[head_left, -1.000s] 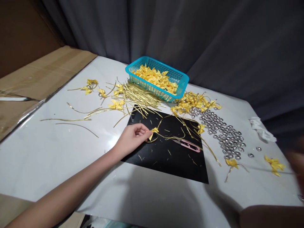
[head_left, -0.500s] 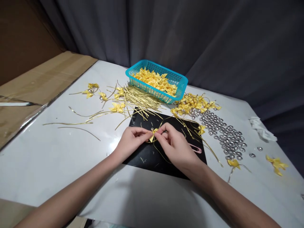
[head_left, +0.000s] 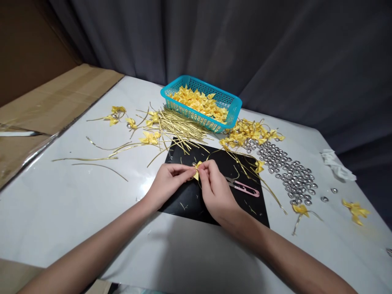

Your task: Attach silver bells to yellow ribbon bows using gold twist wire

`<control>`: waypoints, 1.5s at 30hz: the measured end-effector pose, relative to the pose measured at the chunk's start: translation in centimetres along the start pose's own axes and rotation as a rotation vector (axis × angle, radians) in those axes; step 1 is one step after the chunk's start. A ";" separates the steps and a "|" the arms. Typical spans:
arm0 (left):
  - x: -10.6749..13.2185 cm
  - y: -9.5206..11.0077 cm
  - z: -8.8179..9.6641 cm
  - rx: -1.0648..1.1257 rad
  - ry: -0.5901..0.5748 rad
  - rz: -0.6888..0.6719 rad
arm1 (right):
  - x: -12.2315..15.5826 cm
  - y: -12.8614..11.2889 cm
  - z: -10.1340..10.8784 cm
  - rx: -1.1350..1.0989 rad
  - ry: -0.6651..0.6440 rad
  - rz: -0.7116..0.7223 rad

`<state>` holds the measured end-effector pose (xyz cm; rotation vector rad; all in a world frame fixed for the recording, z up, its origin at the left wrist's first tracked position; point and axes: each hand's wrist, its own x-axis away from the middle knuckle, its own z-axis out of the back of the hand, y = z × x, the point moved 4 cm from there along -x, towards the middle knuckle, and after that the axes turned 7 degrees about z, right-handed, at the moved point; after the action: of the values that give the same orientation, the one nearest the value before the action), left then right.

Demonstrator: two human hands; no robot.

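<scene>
Between my hands is a small yellow ribbon bow [head_left: 197, 173] with a silver bead at its top, held above a black mat [head_left: 196, 204]. My left hand [head_left: 171, 179] is closed, pinching the bow's left side between thumb and forefinger. From the other side my right hand [head_left: 216, 188] pinches the same bow, its fingertips almost meeting the left ones. The bow's centre is partly hidden by the fingers. Just right of my right hand, pink-handled thread snips [head_left: 245, 188] lie on the mat, their blades partly visible.
A blue basket [head_left: 235, 112] of yellow ribbon bows stands at the back. Before it lies a bundle of gold wire ties [head_left: 183, 126]. Finished-looking bows with wires [head_left: 251, 132] are heaped beside silver beads [head_left: 294, 175]. Crumpled white material [head_left: 337, 165] lies far right, cardboard [head_left: 70, 94] left.
My right hand has turned and shifted slightly left, its fingers drawn closer to my left hand. More of the pink snips now shows. My left hand keeps its pinch.
</scene>
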<state>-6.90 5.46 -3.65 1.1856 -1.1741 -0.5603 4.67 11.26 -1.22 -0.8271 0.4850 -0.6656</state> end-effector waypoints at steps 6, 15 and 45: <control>0.1 0.3 0.1 0.009 0.041 0.023 | 0.2 0.1 0.1 -0.022 0.019 -0.009; 0.1 0.1 0.1 0.013 0.056 0.036 | 0.6 0.2 0.0 -0.075 0.138 0.039; 0.1 -0.2 0.0 0.104 0.054 -0.009 | -0.3 -0.2 -0.8 0.146 -0.123 0.118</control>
<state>-6.77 5.30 -3.74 1.2874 -1.1634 -0.4759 3.90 10.94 -1.50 -0.6912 0.3662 -0.5308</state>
